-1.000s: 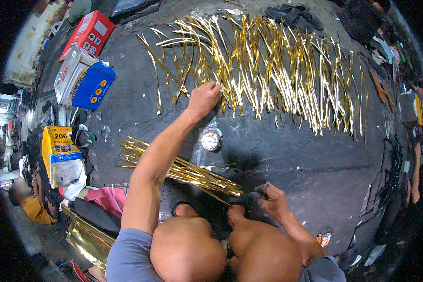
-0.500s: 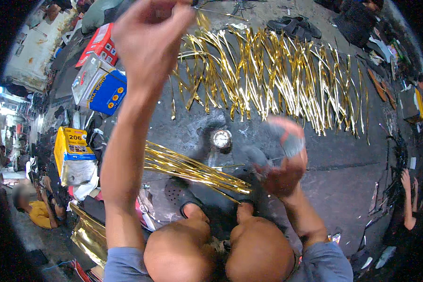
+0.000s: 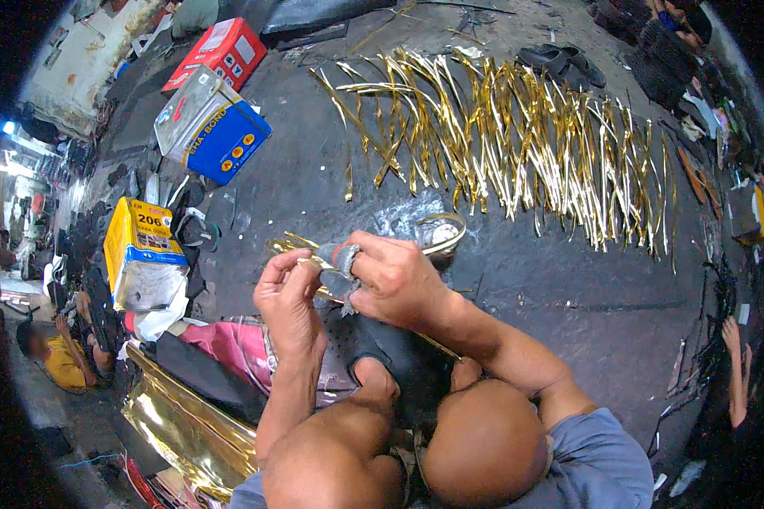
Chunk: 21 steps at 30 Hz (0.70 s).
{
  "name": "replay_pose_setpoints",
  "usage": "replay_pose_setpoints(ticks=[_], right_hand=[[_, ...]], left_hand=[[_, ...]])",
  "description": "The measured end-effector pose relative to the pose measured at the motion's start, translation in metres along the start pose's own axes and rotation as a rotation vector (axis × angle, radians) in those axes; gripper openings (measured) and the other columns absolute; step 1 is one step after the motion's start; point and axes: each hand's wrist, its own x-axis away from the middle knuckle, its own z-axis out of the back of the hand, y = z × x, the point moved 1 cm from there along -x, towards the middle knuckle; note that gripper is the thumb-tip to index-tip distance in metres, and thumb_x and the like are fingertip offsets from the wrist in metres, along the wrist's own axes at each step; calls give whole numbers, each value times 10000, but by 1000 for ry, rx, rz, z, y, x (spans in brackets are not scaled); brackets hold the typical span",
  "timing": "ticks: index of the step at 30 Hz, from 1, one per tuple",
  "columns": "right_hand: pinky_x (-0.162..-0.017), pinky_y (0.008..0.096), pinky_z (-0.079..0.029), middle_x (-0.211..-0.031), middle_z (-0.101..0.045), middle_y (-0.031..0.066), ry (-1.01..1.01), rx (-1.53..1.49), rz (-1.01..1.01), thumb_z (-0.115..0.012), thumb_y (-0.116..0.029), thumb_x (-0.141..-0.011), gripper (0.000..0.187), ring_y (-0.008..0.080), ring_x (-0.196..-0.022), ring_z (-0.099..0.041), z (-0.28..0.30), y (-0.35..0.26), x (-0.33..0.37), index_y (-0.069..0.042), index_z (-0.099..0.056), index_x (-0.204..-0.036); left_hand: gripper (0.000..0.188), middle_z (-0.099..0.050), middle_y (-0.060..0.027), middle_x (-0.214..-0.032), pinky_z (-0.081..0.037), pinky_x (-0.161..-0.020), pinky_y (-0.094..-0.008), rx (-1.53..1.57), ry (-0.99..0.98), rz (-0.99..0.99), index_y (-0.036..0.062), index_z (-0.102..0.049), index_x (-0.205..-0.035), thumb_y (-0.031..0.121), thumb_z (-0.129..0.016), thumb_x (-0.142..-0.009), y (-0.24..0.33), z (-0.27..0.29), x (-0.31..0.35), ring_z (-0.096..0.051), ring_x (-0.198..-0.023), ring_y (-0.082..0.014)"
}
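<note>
In front of my knees, my left hand [image 3: 292,295] pinches a shiny gold strip [image 3: 312,264] between thumb and fingertips. My right hand [image 3: 401,278] is beside it, its fingers closed on the strip, with a grey wrap [image 3: 345,257] around the fingers. A loop of gold strip [image 3: 460,229] curves out past my right hand, over a round metallic spot [image 3: 440,232] on the dark floor. More gold strips [image 3: 290,244] show just beyond my left hand; my hands hide much of them. Many loose gold strips [image 3: 518,136] lie spread in a wide row farther off.
To the left stand a yellow-and-blue tin [image 3: 147,254], a blue-and-silver tin [image 3: 214,127] and a red box [image 3: 221,55]. A gold sheet [image 3: 187,424] and pink cloth [image 3: 233,348] lie near my left leg. Dark sandals [image 3: 560,64] sit beyond the strips. Other people are at both sides.
My left hand has come down from the far strips to in front of my knees. My right hand has moved left to meet it, and both now hold a gold strip.
</note>
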Motion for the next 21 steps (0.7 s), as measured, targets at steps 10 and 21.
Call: replay_pose_setpoints(ticks=[10,21], right_hand=[[-626,412,-546,-857,-597,104,39,97,124,-750,-104,-577,301,304,-743,-657,9,-11,-7,-39,-596,-828],[-537,361,-530,-830,-660,102,-93,12,132,-809,-116,-518,392,268,-642,-659,38,-30,13,-37,-648,-867]], left_hand=[[121,-698,-68,-931,-515,-783,-247,364,-84,135,-10,-704,-1019,11,-687,-901,-6,-9,12,-638,-830,-121],[72,-695,-111,-899,-543,-791,-316,310,-175,-65,1,-677,-931,69,-694,-914,30,43,-24,-674,-824,-208]])
